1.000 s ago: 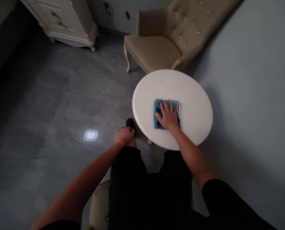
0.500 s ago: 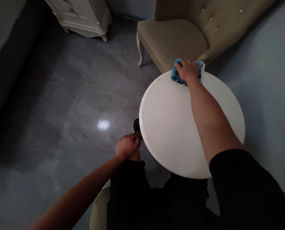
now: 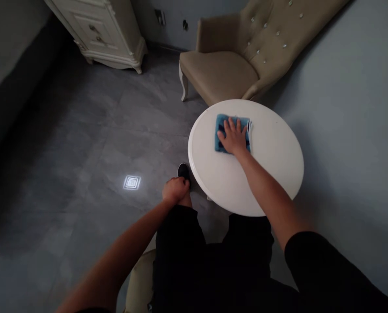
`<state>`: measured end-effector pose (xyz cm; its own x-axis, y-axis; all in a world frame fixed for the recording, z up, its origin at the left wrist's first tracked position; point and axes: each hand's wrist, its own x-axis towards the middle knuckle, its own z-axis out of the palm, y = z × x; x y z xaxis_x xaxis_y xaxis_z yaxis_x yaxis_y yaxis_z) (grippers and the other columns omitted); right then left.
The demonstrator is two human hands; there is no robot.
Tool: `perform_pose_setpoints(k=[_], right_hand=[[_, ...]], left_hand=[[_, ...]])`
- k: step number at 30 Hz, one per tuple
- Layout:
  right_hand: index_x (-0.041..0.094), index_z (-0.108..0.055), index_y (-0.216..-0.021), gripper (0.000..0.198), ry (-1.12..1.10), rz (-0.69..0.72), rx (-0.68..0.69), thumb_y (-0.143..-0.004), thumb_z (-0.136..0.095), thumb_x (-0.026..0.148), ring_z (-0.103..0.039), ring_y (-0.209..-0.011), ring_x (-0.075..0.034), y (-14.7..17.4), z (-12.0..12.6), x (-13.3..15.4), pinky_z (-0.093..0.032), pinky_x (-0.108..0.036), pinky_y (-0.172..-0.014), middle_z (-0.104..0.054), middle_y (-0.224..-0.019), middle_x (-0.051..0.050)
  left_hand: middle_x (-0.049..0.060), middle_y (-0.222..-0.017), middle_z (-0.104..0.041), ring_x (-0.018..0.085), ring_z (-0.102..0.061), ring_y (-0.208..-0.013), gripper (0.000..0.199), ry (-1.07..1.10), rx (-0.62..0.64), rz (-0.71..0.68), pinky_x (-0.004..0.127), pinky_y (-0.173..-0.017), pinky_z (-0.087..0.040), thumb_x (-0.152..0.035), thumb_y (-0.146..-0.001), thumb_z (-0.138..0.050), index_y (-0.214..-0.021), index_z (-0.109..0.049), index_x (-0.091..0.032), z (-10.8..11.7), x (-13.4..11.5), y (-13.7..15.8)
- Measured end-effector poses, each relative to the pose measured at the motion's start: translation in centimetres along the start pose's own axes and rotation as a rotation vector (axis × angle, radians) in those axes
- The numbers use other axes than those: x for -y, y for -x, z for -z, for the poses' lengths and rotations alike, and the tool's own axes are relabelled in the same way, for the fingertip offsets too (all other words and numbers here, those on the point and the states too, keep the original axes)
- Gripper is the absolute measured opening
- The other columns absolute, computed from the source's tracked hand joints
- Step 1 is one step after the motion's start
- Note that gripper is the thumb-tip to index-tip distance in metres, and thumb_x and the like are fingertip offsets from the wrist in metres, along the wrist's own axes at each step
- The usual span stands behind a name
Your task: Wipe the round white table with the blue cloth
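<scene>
A folded blue towel (image 3: 222,148) with dark markings and a white edge lies on the white oval tabletop (image 3: 272,165), left of its middle. My right hand (image 3: 233,137) presses flat on top of the towel, fingers spread apart. Beside the table's left edge, my left hand (image 3: 175,190) rests by my bare left knee with its fingers curled in. Nothing shows in that hand. A few small dark specks dot the tabletop near its far edge and right side.
A beige tufted armchair (image 3: 218,74) stands just beyond the table. A white cabinet (image 3: 107,34) is at the far left, and a grey wall (image 3: 350,130) lies to the right. Below, a black shoe (image 3: 182,170) and a light pattern (image 3: 132,182) show on the grey tiled floor.
My right hand has drawn the towel from the table's far edge toward me and leftward; its fingers are now spread flat. My left hand stays by the knee. The view has shifted.
</scene>
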<state>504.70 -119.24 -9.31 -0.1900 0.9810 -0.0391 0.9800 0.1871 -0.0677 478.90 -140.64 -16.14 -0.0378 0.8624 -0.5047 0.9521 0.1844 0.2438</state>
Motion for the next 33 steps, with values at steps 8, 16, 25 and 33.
perform_pose_setpoints(k=[8, 16, 25, 33], right_hand=[[0.016, -0.042, -0.18, 0.078, 0.028, 0.137, 0.008, -0.117, -0.038, 0.061, -0.015, -0.176, -0.052, 24.1, -1.7, 6.5, -0.015, -0.085, -0.137, -0.024, -0.191, -0.013], [0.018, -0.038, -0.182, 0.078, 0.03, 0.125, 0.068, -0.116, -0.037, 0.061, -0.015, -0.176, -0.052, 16.3, -0.7, 5.8, -0.016, -0.087, -0.135, -0.024, -0.192, -0.012], [0.018, -0.024, -0.186, 0.082, 0.021, 0.003, 0.009, -0.118, -0.016, 0.063, -0.015, -0.175, -0.051, -12.7, -0.8, 1.4, -0.014, -0.092, -0.129, -0.02, -0.191, -0.02], [0.013, -0.046, -0.176, 0.08, -0.025, -0.022, 0.025, -0.12, -0.006, 0.055, -0.016, -0.173, -0.047, -19.6, -0.4, 1.0, -0.008, -0.087, -0.132, -0.037, -0.185, -0.022]], left_hand=[[0.021, -0.127, -0.083, 0.033, -0.08, -0.117, 0.053, -0.002, -0.038, -0.025, 0.04, -0.101, -0.059, -0.044, -0.113, -0.042, -0.12, -0.086, -0.016, -0.9, 0.5, 1.7], [0.021, -0.12, -0.083, 0.034, -0.08, -0.112, 0.052, 0.015, -0.046, -0.029, 0.043, -0.098, -0.061, -0.044, -0.111, -0.043, -0.115, -0.088, -0.017, -1.1, 0.6, 1.4], [0.017, -0.121, -0.084, 0.033, -0.079, -0.113, 0.052, 0.067, 0.007, 0.014, 0.042, -0.1, -0.059, -0.047, -0.113, -0.044, -0.12, -0.089, -0.022, 0.3, 0.9, -0.3], [0.014, -0.121, -0.084, 0.031, -0.079, -0.112, 0.047, 0.073, 0.017, 0.006, 0.04, -0.1, -0.059, -0.042, -0.113, -0.046, -0.119, -0.089, -0.025, 0.7, 0.8, -1.2]])
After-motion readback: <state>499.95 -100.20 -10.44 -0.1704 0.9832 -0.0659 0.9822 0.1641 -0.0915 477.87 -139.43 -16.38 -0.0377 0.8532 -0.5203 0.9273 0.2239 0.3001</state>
